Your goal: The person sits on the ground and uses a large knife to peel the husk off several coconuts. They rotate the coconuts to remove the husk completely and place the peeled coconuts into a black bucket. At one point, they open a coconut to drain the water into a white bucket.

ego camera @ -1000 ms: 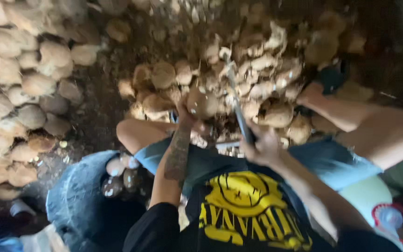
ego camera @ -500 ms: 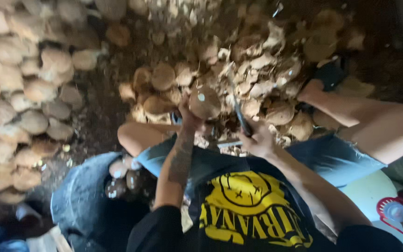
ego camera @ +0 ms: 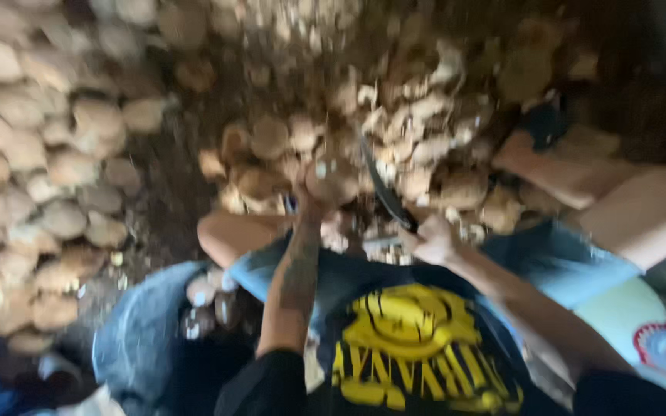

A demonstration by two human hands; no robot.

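The view is blurred. My left hand point(ego camera: 311, 202) holds a round brown coconut point(ego camera: 333, 181) out in front of me, over my lap. My right hand point(ego camera: 433, 240) grips the handle of a long dark knife point(ego camera: 379, 185), whose blade points up and away, right next to the coconut. I sit with bare knees apart in blue shorts and a black shirt with a yellow print.
A heap of husked coconuts and pale husk pieces point(ego camera: 425, 131) lies on the dark ground ahead. A larger pile of round coconuts point(ego camera: 32, 192) fills the left side. A blue denim bundle point(ego camera: 148, 331) lies by my left leg, a pale green seat point(ego camera: 634, 316) at right.
The coconut in my left hand and the knife in my right have stayed close together. The knife blade has shifted slightly; the view has grown more blurred.
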